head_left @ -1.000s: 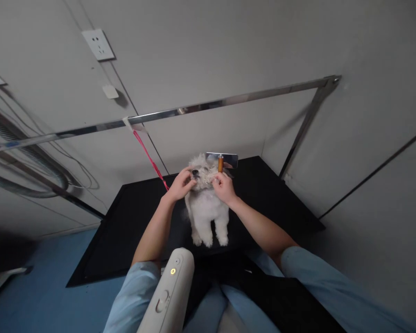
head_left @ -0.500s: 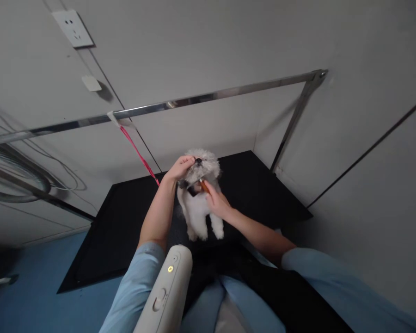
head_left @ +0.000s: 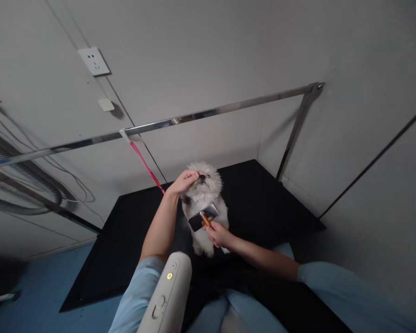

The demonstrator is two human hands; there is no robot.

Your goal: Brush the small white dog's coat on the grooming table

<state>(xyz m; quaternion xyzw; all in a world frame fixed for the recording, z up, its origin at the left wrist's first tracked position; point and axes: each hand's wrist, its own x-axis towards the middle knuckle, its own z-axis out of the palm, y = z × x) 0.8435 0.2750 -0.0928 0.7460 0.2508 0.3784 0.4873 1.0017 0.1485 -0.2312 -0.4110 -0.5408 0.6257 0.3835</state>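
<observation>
A small dog (head_left: 213,185) with fluffy white and greyish fur sits facing me on the black table (head_left: 270,208). My left hand (head_left: 185,181) is closed on the hair at the side of its muzzle, beside the black nose, and the head is tipped up. In my right hand (head_left: 220,234) is a slicker brush (head_left: 208,221), gripped by its orange-brown handle. Its flat rectangular head lies across the dog's chest, shiny back toward me. The bristle side is hidden from view.
A metal bar (head_left: 229,107) spans the table's back, with a pink strap (head_left: 147,166) hanging from it. A white cylindrical device (head_left: 168,291) with a lit button rises in the foreground. Ribbed hose (head_left: 38,178) and cables hang at left. Walls stand behind and right.
My right hand has brought the brush down from under the dog's chin to its chest. My left hand stays at the muzzle. The whole view has shifted, so things sit lower.
</observation>
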